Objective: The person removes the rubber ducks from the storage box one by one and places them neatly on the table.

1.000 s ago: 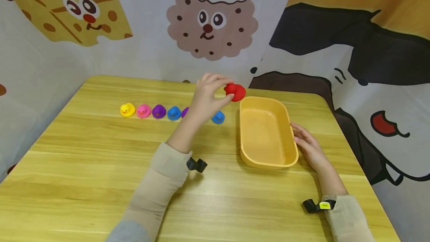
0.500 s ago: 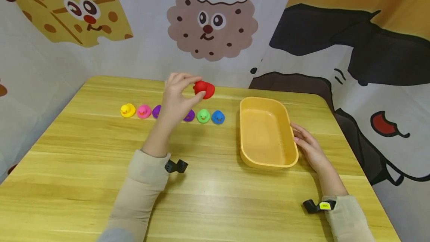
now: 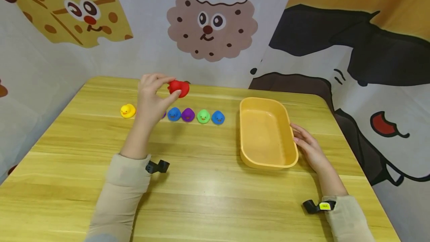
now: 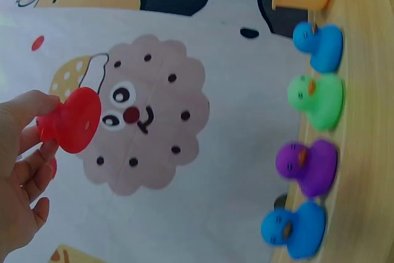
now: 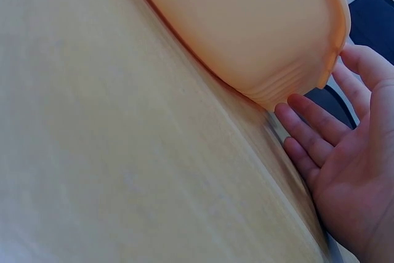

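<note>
My left hand (image 3: 152, 94) pinches a red rubber duck (image 3: 179, 88) between thumb and fingers, raised above the back of the table. In the left wrist view the flat underside of the red duck (image 4: 80, 120) faces the camera. Below it runs a row of small ducks: yellow (image 3: 128, 111), blue (image 3: 174, 114), purple (image 3: 188, 115), green (image 3: 203, 116) and another blue duck (image 3: 218, 117). My hand and wrist hide the ones between yellow and blue almost entirely. My right hand (image 3: 310, 148) rests its loosely extended fingers against the right side of a yellow plastic basin (image 3: 290, 160).
The wooden table (image 3: 208, 204) carries everything, with the basin standing right of the duck row. A cartoon-printed cloth (image 3: 144, 59) hangs just behind the table's far edge. Dark cameras sit on both wrists, the left one (image 3: 158, 166) and the right one (image 3: 315, 206).
My left hand has carried the red duck leftward, from near the basin's back left corner to above the duck row. The green and right-hand purple ducks came into view. My right hand stays put.
</note>
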A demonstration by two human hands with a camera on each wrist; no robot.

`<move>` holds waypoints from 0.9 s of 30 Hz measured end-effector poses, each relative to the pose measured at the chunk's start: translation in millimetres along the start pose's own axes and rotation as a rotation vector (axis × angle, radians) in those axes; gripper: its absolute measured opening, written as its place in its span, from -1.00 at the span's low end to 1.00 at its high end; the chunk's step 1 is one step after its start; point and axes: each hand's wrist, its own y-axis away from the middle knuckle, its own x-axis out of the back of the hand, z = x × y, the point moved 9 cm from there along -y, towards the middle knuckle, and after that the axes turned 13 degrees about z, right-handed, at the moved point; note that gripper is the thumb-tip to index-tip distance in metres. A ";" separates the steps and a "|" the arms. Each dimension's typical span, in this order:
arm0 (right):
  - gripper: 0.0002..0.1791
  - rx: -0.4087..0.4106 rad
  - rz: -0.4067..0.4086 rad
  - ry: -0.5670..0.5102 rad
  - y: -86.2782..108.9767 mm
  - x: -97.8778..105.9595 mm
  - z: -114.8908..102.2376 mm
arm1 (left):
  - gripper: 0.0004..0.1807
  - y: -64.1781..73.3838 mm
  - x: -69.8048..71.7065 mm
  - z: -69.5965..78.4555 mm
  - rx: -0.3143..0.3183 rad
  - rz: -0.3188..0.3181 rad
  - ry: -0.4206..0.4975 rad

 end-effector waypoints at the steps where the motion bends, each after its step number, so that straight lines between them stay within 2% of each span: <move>1: -0.47 0.000 0.000 0.000 0.0 0.0 -0.1 | -0.68 0.0 3.2 -3.4 0.009 0.000 -0.016; 9: -0.48 0.011 -0.016 -0.008 1.0 -2.1 -2.4 | -0.67 2.2 24.8 -26.7 0.060 -0.005 -0.134; 21: -0.48 0.022 -0.009 -0.027 2.0 -3.4 -4.9 | -0.66 0.5 55.9 -56.6 0.119 0.053 -0.206; 27: -0.48 0.020 -0.007 -0.022 1.6 -3.6 -4.3 | -0.64 -0.1 72.6 -73.8 0.176 0.089 -0.243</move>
